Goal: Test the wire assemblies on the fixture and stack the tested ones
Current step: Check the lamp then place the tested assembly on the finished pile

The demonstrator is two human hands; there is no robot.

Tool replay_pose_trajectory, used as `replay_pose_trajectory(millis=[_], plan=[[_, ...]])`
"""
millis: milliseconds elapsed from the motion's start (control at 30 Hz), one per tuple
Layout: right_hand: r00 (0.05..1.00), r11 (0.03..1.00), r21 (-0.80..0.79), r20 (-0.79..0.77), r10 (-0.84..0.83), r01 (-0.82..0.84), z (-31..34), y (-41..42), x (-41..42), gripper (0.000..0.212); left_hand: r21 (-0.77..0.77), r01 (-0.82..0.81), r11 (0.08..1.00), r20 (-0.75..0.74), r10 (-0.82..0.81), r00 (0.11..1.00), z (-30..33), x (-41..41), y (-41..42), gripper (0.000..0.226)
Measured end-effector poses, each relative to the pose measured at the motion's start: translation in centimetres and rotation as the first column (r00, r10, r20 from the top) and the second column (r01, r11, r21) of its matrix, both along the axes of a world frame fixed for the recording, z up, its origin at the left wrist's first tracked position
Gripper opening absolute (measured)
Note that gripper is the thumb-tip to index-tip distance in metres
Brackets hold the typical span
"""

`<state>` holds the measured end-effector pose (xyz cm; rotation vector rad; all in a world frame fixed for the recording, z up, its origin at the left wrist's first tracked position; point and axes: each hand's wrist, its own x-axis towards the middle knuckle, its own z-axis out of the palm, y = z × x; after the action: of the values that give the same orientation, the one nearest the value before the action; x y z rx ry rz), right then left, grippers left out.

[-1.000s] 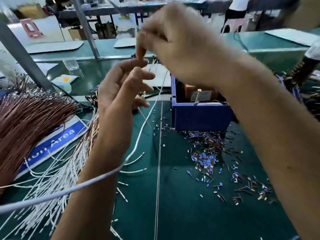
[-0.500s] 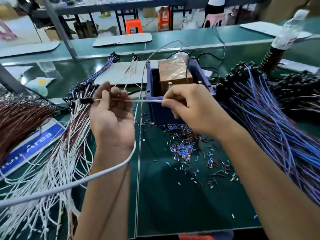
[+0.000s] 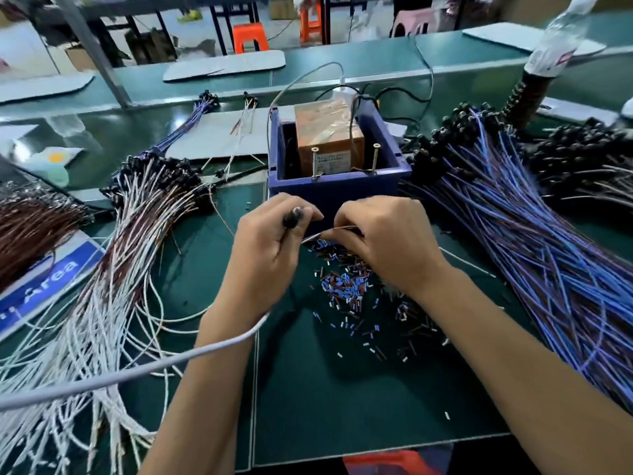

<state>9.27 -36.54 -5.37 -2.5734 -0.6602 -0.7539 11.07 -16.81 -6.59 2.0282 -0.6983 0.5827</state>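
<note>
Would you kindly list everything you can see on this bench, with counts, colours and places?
blue box: one, centre, behind the hands
orange block: one, inside the box, two screws standing by it
white and brown wire pile: one, left
brown wire bundle: one, far left
blue wire pile: one, right
cut sleeve bits: many, blue, brown, white, on the green mat
water bottle: one, clear, far right
held wire: one, between both hands
left hand: grips its black end
right hand: pinches the wire

Blue fixture box (image 3: 337,192), green mat (image 3: 359,399), blue-purple wires (image 3: 548,269), orange stool (image 3: 249,36)
</note>
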Motion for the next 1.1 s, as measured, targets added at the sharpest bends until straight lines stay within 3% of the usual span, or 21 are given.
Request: replay_pose_trajectory(millis=[167, 300, 433, 567, 800, 933, 1100], plan=[[0.998, 0.998, 0.003, -0.008, 0.066, -0.066, -1.0, -1.0, 0.0, 0.019, 0.071, 0.059, 0.996, -0.104, -0.051, 0.993, -1.2, -0.2, -0.7, 0.022], [0.996, 0.994, 0.061, 0.033, 0.087, -0.089, -1.5, -1.0, -0.1, 0.013, -0.011, 0.073, 0.997, -0.186, -0.074, 0.98, -1.9, -0.6, -1.1, 0.008], [0.992, 0.962, 0.262, -0.076, 0.102, -0.079, -2.0, -1.9, 0.4, 0.02, -0.085, 0.088, 0.993, -0.278, -0.108, 0.954, -2.1, -0.6, -0.9, 0.006], [0.964, 0.908, 0.413, -0.204, 0.171, -0.073, -2.3, -2.4, 0.7, 0.012, -0.081, 0.069, 0.994, -0.32, -0.091, 0.943, -2.5, -0.3, -0.9, 0.006], [0.925, 0.894, 0.446, -0.324, 0.2, -0.037, -1.9, -3.0, 0.9, 0.006, -0.063, 0.032, 0.998, -0.338, -0.052, 0.94, -2.6, -0.1, -0.9, 0.01], [0.862, 0.911, 0.413, -0.453, 0.227, -0.023, -2.1, -3.0, 1.0, 0.007, -0.03, 0.007, 1.0, -0.331, -0.017, 0.944, -2.4, -0.2, -0.9, 0.011], [0.832, 0.928, 0.368, -0.494, 0.25, -0.06, -1.9, -3.3, 1.1, 0.01, -0.03, 0.02, 0.999, -0.325, -0.029, 0.945, -2.1, -0.3, -0.6, 0.011]])
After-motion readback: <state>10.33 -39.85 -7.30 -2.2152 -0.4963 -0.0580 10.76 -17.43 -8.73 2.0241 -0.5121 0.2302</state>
